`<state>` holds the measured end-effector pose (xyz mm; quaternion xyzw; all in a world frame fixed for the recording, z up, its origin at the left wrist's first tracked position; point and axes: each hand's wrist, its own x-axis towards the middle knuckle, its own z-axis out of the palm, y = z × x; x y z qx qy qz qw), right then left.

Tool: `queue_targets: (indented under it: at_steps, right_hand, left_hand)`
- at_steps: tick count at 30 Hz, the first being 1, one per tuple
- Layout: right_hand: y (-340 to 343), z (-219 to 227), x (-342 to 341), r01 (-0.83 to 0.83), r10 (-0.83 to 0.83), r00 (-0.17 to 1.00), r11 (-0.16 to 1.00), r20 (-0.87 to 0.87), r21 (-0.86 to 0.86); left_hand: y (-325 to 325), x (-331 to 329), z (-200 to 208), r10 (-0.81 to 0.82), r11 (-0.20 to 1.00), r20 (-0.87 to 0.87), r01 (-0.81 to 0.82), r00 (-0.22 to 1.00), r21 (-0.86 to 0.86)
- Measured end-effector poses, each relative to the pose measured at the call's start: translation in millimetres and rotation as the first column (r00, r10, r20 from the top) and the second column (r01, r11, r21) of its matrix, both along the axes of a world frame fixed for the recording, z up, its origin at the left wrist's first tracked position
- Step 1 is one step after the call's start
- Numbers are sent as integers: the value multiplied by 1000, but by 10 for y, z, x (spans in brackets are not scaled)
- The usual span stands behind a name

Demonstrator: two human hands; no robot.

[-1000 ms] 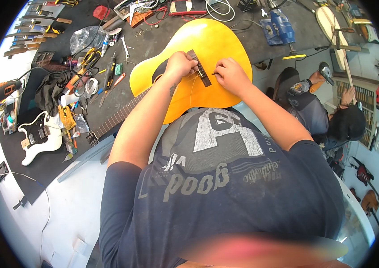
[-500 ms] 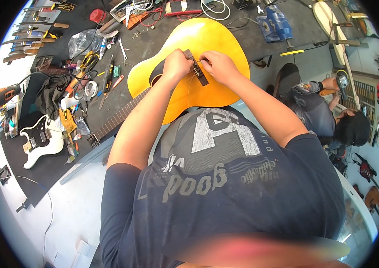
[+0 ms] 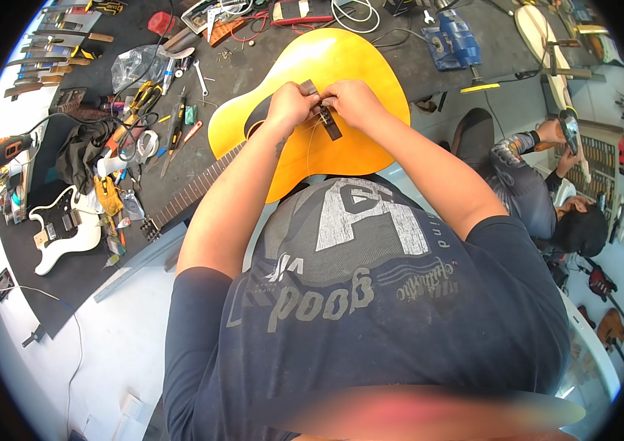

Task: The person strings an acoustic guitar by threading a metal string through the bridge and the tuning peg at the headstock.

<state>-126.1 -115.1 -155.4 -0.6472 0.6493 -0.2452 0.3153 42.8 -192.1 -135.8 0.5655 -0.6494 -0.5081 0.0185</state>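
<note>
An acoustic guitar (image 3: 356,66) with a glossy yellow-orange top lies on the dark bench, its neck (image 3: 198,192) pointing to the lower left. Both my hands meet over its dark bridge (image 3: 332,131). My left hand (image 3: 291,106) is closed with fingertips at the bridge's far part, beside the soundhole, which my wrist partly covers. Fingers pinched, my right hand (image 3: 356,101) comes at the bridge from the other side, touching or almost touching the left fingertips. Whatever the fingertips hold is too small to make out. Thin loose strings (image 3: 308,147) curve from the bridge across the top.
Left on the bench are pliers (image 3: 148,97), a wrench (image 3: 200,77), a tape roll (image 3: 148,143) and a white electric guitar body (image 3: 69,235). A blue vise (image 3: 459,40) stands at the far right. Beyond it, a co-worker (image 3: 525,176) handles a power tool (image 3: 568,128) against a guitar neck.
My right hand has moved left, from just beside the bridge to the left fingertips. My left hand stays at the bridge. The co-worker's arms and tool have shifted.
</note>
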Motion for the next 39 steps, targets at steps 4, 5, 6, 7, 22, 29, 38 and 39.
queue_targets:
  at_steps: [4, 5, 6, 7, 22, 29, 38, 39]
  right_hand:
    - [-43, 4, -17, -3, 2, 999, 999, 48, 36]
    - [-49, 6, -29, 15, -22, 994, 998, 104, 66]
    - [-56, 9, -32, 28, -43, 986, 995, 160, 95]
    - [-65, -10, -36, 25, -40, 986, 995, 160, 94]
    - [-203, -21, -53, 58, -190, 924, 927, 331, 370]
    - [-182, -133, 12, 88, -284, 836, 914, 469, 397]
    - [-182, -133, -54, 101, -309, 840, 896, 446, 432]
    - [-192, -100, -55, 81, -298, 843, 893, 447, 442]
  left_hand:
    - [-32, 74, -43, 72, 989, -51, -65, 996, 134]
    - [-35, 90, -21, 59, 987, -27, -54, 998, 154]
    - [-39, 122, -32, 62, 987, -28, -57, 998, 153]
    - [-37, 155, -43, 53, 987, -38, -46, 998, 155]
    - [18, 145, 9, 100, 988, -72, -91, 992, 124]
    - [31, 121, 20, 76, 996, -64, -72, 995, 61]
    - [61, 108, -17, 108, 994, -79, -107, 991, 10]
    - [65, 107, 0, 109, 994, -79, -109, 991, 11]
